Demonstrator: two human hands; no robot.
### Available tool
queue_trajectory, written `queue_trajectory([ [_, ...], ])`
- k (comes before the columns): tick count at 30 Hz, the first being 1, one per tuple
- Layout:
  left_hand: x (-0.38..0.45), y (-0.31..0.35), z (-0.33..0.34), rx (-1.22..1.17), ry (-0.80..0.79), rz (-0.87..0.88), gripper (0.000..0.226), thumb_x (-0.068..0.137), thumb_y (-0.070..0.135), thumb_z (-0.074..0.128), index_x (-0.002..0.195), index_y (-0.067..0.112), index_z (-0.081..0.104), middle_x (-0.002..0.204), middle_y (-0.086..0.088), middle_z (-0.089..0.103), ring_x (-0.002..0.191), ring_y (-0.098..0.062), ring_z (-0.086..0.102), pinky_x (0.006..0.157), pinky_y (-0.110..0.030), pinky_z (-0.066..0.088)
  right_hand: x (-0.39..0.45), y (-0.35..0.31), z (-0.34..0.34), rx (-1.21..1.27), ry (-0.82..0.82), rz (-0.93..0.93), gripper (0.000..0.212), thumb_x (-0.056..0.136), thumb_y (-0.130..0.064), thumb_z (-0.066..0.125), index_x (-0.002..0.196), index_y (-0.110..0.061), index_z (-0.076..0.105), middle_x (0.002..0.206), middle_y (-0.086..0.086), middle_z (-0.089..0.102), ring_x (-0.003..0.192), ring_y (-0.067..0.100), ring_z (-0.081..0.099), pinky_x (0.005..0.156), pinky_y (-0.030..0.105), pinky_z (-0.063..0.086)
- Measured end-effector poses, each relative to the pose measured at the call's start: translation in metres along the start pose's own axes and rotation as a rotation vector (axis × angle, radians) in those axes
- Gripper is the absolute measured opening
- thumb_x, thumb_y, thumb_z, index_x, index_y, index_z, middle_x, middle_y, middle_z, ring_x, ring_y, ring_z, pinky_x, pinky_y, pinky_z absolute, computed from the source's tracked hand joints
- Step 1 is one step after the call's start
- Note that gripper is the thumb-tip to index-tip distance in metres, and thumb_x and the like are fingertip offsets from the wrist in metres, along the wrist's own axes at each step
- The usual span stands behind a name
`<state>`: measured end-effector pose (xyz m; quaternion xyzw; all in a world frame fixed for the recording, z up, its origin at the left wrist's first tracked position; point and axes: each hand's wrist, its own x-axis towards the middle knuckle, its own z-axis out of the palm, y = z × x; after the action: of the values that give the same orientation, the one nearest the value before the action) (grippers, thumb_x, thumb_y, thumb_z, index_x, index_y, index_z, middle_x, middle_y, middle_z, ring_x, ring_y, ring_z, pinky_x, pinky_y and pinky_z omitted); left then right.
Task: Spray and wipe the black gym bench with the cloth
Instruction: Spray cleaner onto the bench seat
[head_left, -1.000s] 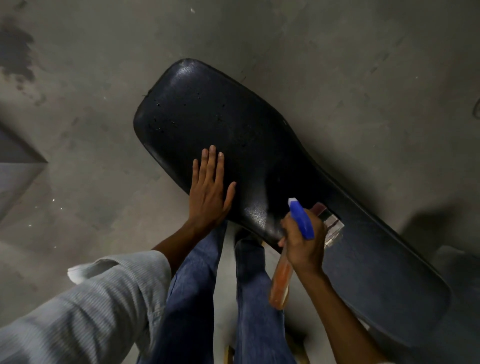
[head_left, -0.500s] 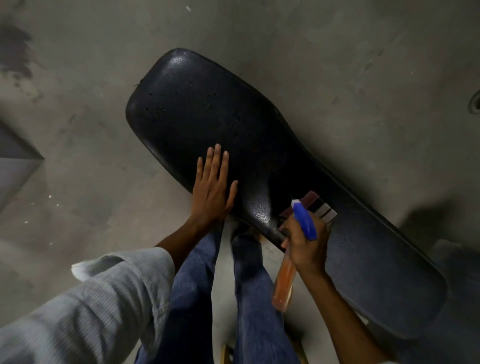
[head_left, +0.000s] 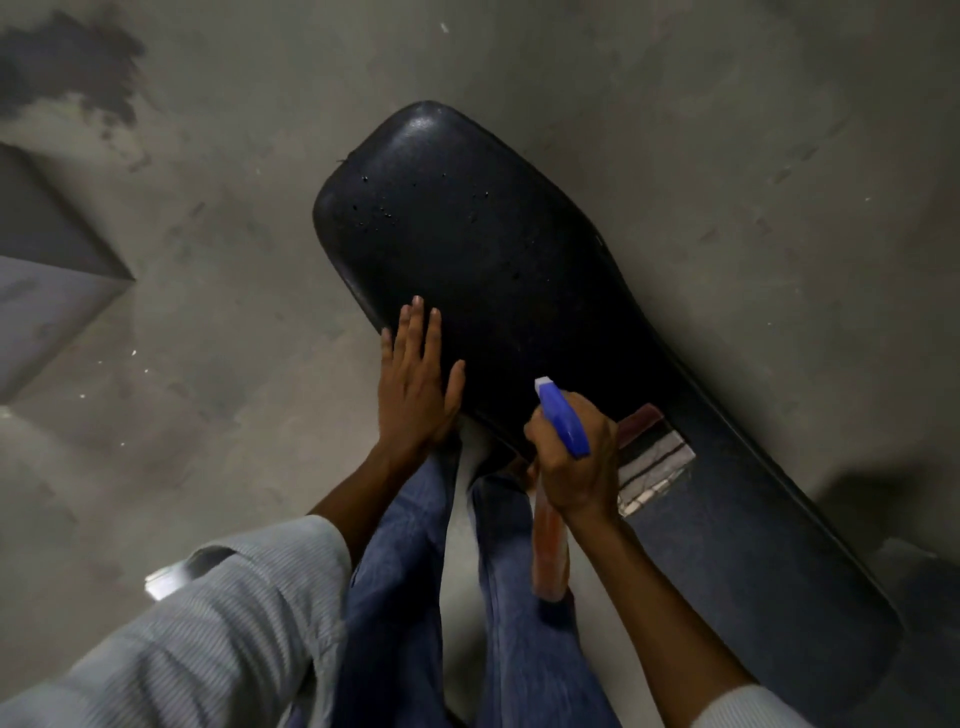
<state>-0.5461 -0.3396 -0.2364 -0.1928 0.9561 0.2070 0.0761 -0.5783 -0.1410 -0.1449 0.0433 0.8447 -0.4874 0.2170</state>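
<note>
The black gym bench (head_left: 498, 249) runs diagonally from upper middle to lower right, with a few small specks near its far end. My left hand (head_left: 415, 384) lies flat on the bench's near edge, fingers together and holding nothing. My right hand (head_left: 576, 462) grips a spray bottle (head_left: 563, 421) with a blue nozzle and an orange body; the nozzle points up over the bench. A folded striped cloth (head_left: 652, 457) lies on the bench just right of my right hand, partly hidden by it.
The floor is bare grey concrete with a dark stain (head_left: 67, 62) at the upper left. A grey block (head_left: 47, 291) juts in from the left edge. My legs in blue jeans (head_left: 415, 597) stand against the bench's near side.
The view has shifted, so the bench sits further right and lower in frame. My right hand has lifted the spray bottle a little, uncovering more of the cloth. My left hand stays flat on the bench.
</note>
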Motion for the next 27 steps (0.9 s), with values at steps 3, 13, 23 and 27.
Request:
queue_trajectory([
  [3, 0.001, 0.007, -0.018, -0.162, -0.012, -0.046, 0.076, 0.104, 0.042, 0.053, 0.168, 0.011, 0.025, 0.176, -0.014, 0.023, 0.163, -0.031, 0.022, 0.134, -0.054, 0.019, 0.01, -0.015, 0.005, -0.034, -0.031, -0.06, 0.026, 0.087, -0.035, 0.057, 0.074, -0.012, 0.058, 0.071, 0.007, 0.057, 0.063, 0.029, 0.057, 0.061, 0.052, 0.052],
  [13, -0.041, 0.053, -0.083, -0.698, -0.083, 0.369, 0.115, 0.081, 0.028, 0.085, 0.164, -0.008, 0.015, 0.173, -0.004, 0.027, 0.162, -0.006, 0.025, 0.133, -0.029, 0.02, 0.028, -0.08, 0.025, -0.114, 0.028, -0.119, 0.016, 0.1, -0.031, 0.066, 0.101, -0.021, 0.054, 0.097, -0.006, 0.053, 0.084, 0.001, 0.055, 0.077, 0.02, 0.049],
  [23, -0.018, 0.018, -0.099, -0.711, 0.202, -0.067, 0.022, 0.086, 0.016, 0.069, 0.105, 0.023, 0.059, 0.08, 0.01, 0.062, 0.068, -0.009, 0.06, 0.065, -0.024, 0.048, 0.021, -0.096, 0.037, -0.036, -0.432, -0.17, 0.08, 0.071, -0.05, 0.096, 0.137, -0.034, 0.054, 0.136, -0.01, 0.063, 0.128, 0.004, 0.063, 0.108, 0.025, 0.054],
  [27, -0.018, -0.011, -0.095, -0.551, 0.244, -0.077, 0.012, 0.085, 0.014, 0.07, 0.084, 0.014, 0.058, 0.073, -0.002, 0.061, 0.063, -0.024, 0.055, 0.061, -0.034, 0.046, 0.037, -0.072, 0.04, -0.122, -0.225, -0.139, 0.056, 0.088, -0.035, 0.086, 0.137, -0.027, 0.06, 0.138, -0.003, 0.06, 0.127, 0.01, 0.061, 0.107, 0.026, 0.053],
])
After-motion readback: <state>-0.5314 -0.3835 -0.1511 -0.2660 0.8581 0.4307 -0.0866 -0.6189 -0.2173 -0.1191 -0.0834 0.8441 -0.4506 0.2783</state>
